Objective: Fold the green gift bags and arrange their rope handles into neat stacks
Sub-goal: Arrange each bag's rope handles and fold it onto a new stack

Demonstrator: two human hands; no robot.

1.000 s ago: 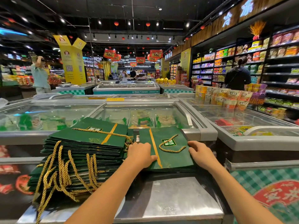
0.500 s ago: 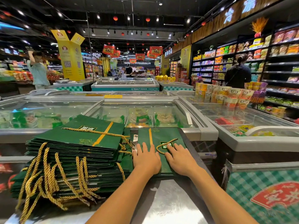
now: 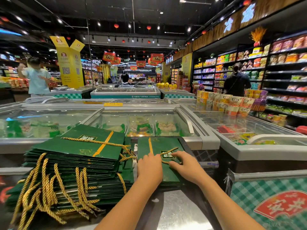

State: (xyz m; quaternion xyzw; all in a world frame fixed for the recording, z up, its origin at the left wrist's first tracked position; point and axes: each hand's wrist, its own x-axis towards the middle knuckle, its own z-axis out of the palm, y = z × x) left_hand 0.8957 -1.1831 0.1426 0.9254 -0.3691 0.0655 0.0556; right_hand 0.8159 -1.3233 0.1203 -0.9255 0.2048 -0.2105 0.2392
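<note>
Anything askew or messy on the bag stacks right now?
The tall left stack is fanned unevenly, its gold rope handles dangling tangled over the front. The small stack under the left hand and right hand lies flat.

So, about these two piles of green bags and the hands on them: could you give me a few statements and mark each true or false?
1. The left hand and the right hand both rest on the shorter stack. True.
2. The taller stack lies to the right of the hands. False: it lies to their left.
3. The rope handles are gold. True.
4. The left hand lifts a bag into the air. False: it lies flat on the top bag.
</note>
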